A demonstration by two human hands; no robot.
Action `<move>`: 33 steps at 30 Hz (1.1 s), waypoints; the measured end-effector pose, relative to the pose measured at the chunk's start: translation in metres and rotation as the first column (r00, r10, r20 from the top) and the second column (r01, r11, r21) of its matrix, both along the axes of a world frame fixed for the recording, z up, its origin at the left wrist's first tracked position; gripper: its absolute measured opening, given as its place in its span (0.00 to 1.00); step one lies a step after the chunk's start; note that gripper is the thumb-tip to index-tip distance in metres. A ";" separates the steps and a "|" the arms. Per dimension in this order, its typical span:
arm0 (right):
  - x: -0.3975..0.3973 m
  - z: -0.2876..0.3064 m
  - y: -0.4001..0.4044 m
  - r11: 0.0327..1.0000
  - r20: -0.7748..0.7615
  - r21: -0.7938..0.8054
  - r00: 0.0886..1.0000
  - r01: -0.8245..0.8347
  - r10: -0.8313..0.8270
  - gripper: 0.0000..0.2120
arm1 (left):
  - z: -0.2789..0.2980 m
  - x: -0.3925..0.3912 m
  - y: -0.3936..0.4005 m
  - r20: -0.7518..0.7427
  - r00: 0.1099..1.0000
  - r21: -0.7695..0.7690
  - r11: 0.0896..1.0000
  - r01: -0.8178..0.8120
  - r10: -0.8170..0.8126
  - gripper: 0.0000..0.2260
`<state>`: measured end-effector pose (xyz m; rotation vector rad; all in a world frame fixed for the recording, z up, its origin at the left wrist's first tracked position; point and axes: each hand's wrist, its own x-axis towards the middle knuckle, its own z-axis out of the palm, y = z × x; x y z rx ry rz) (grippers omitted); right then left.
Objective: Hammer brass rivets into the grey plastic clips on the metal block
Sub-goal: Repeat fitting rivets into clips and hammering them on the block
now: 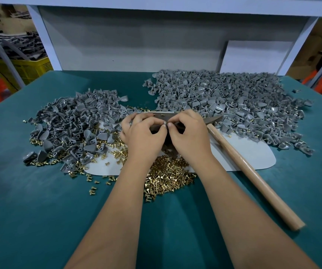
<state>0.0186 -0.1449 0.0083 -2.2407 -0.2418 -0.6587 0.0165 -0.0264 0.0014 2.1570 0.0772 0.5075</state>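
Both my hands meet over the dark metal block (159, 114) at the table's middle. My left hand (143, 133) and my right hand (188, 133) have curled fingers, and their fingertips pinch a small grey plastic clip (165, 124) between them. What sits under the palms is hidden. A pile of brass rivets (167, 175) lies just below my wrists. The hammer (253, 173), with a wooden handle, lies flat to the right of my right hand, its head near the block; neither hand touches it.
A heap of grey clips (71, 123) lies left, mixed with scattered rivets. A larger heap of grey clips (230, 101) fills the back right. A pale mat (253, 152) covers the green table (39, 220). A white frame wall (136, 45) stands behind.
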 end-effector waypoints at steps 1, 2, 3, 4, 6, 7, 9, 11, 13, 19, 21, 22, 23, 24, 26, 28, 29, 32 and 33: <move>0.000 0.000 0.000 1.000 0.001 -0.005 1.000 0.006 -0.006 0.03 | 0.000 0.000 0.000 -0.003 1.000 0.002 1.000 0.002 -0.002 0.05; 0.000 0.000 0.001 1.000 -0.003 -0.001 1.000 0.012 -0.012 0.04 | 0.000 0.000 0.000 -0.007 1.000 0.004 1.000 0.002 -0.002 0.04; 0.001 0.001 0.001 1.000 -0.012 0.009 1.000 0.017 -0.017 0.04 | -0.001 0.000 0.001 -0.011 1.000 0.007 1.000 -0.001 0.001 0.03; 0.001 0.001 0.002 1.000 -0.023 0.022 0.999 0.023 -0.022 0.05 | -0.001 0.001 0.001 -0.014 1.000 0.009 1.000 -0.005 0.005 0.03; 0.002 0.003 0.003 0.998 -0.042 0.055 0.999 0.037 -0.034 0.06 | -0.001 0.001 0.001 -0.014 1.000 0.009 1.000 -0.009 0.010 0.02; 0.002 0.004 0.003 0.996 -0.053 0.080 0.998 0.040 -0.036 0.06 | -0.002 0.001 0.001 -0.014 1.000 0.006 1.000 -0.010 0.010 0.02; 0.003 0.005 0.004 0.991 -0.084 0.129 0.996 0.042 -0.032 0.06 | -0.002 0.001 0.001 -0.011 1.000 0.004 1.000 -0.011 0.011 0.02; 0.004 0.007 0.005 0.990 -0.112 0.128 0.993 0.055 -0.040 0.08 | -0.002 0.001 0.001 -0.003 1.000 0.013 1.000 -0.011 0.011 0.03; 0.005 0.009 0.006 0.992 -0.142 0.106 0.988 0.069 -0.054 0.09 | -0.002 0.001 0.002 0.002 1.000 0.023 1.000 -0.010 0.010 0.03; 0.002 0.008 0.003 0.991 -0.131 0.127 0.991 0.035 -0.018 0.05 | -0.003 -0.002 0.002 0.019 1.000 0.038 0.999 -0.008 0.007 0.04; 0.001 0.008 0.000 0.992 -0.136 0.125 0.991 0.014 0.003 0.05 | -0.003 -0.002 0.002 0.024 1.000 0.042 0.999 -0.012 0.011 0.04; 0.001 0.009 -0.001 0.991 -0.153 0.134 0.988 0.011 0.010 0.07 | -0.003 -0.002 0.002 0.025 1.000 0.044 0.999 -0.014 0.013 0.05; 0.001 0.011 -0.002 0.987 -0.174 0.160 0.985 0.010 0.019 0.09 | -0.002 -0.001 0.002 0.025 1.000 0.046 0.999 -0.016 0.015 0.05; 0.001 0.012 -0.003 0.980 -0.192 0.199 0.981 0.011 0.028 0.11 | -0.002 -0.001 0.002 0.024 1.000 0.046 0.999 -0.016 0.015 0.05; 0.001 0.015 -0.005 0.962 -0.208 0.274 0.977 0.022 0.037 0.13 | -0.002 0.000 0.002 0.021 1.000 0.039 0.999 -0.012 0.011 0.06; 0.001 0.015 -0.005 0.954 -0.212 0.298 0.977 0.029 0.037 0.12 | -0.002 0.000 0.002 0.013 1.000 0.041 0.999 -0.011 0.011 0.05; 0.002 0.015 -0.004 0.957 -0.213 0.288 0.976 0.026 0.038 0.10 | -0.002 0.000 0.002 0.011 1.000 0.046 0.999 -0.014 0.014 0.04; 0.003 0.014 0.001 0.983 -0.207 0.181 0.978 0.029 0.009 0.05 | -0.002 0.000 0.001 0.007 1.000 0.053 0.998 -0.015 0.015 0.03; 0.005 0.014 0.002 0.987 -0.201 0.155 0.980 0.040 -0.009 0.04 | -0.002 0.000 0.001 0.007 1.000 0.051 0.999 -0.013 0.013 0.03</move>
